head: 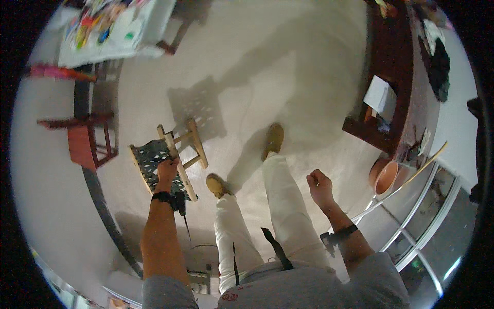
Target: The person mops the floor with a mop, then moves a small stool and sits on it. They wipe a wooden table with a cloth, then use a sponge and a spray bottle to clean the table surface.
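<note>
My left hand (168,172) grips the top rail of a small wooden stool or folding seat (144,152) with a black-and-white patterned fabric seat. Its pale wooden legs (189,143) point away to the upper right, off to the left of my feet, and its shadow falls on the floor. My right hand (320,185) hangs to the right of my legs, its fingers curled; a small pale spot shows at the fingers, and I cannot tell whether it is a held thing. Both wrists carry black straps with small devices.
A red-brown chair (81,145) stands at the left, and a table with a white cover (142,34) holds colourful items at the upper left. Along the right runs a dark wooden cabinet (389,50). Near it are a terracotta-coloured pot (386,177), a long stick (424,164) and a glazed metal-framed door (413,220).
</note>
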Tool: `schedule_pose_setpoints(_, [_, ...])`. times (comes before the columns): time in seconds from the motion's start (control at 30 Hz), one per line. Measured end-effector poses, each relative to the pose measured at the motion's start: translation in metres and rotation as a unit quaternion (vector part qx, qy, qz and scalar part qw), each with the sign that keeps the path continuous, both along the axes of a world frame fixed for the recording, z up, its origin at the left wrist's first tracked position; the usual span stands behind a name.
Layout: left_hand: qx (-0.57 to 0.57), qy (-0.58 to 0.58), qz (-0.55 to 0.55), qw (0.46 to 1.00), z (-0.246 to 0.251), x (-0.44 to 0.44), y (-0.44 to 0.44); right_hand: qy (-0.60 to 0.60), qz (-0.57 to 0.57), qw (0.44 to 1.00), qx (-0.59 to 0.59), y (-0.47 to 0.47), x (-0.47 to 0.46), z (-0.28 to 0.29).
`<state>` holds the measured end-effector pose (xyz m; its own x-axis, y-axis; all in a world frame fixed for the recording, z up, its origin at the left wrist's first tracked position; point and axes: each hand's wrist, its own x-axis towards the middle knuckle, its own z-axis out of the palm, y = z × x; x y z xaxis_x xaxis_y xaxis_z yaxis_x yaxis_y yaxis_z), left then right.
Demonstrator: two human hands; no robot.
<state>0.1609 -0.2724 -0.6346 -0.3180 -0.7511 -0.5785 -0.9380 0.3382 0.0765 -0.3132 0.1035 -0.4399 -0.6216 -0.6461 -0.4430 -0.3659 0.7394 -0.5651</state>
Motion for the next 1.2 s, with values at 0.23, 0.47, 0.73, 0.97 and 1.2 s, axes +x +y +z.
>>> schedule_pose_setpoints(0.23, [-0.003, 0.031, -0.023, 0.999, 0.015, -0.05, -0.02, -0.022, 0.014, 0.995, 0.095, 0.084, -0.027, 0.075])
schedule_pose_setpoints(0.47, [-0.091, 0.238, -0.118, 0.96, -0.041, -0.052, -0.032, 0.072, -0.012, 0.989, 0.13, 0.152, 0.068, 0.085])
schedule_pose_setpoints(0.73, [0.158, 0.179, 0.071, 0.968, -0.004, -0.076, -0.048, 0.158, 0.033, 0.982, 0.095, 0.161, 0.156, 0.076])
schedule_pose_setpoints(0.97, [0.158, 0.18, -0.002, 0.971, 0.071, -0.041, -0.035, 0.109, -0.027, 0.991, 0.077, 0.083, 0.249, 0.084])
schedule_pose_setpoints(1.2, [0.101, 0.268, -0.229, 0.93, 0.083, -0.091, -0.046, 0.143, -0.062, 0.988, -0.016, -0.008, 0.265, 0.148])
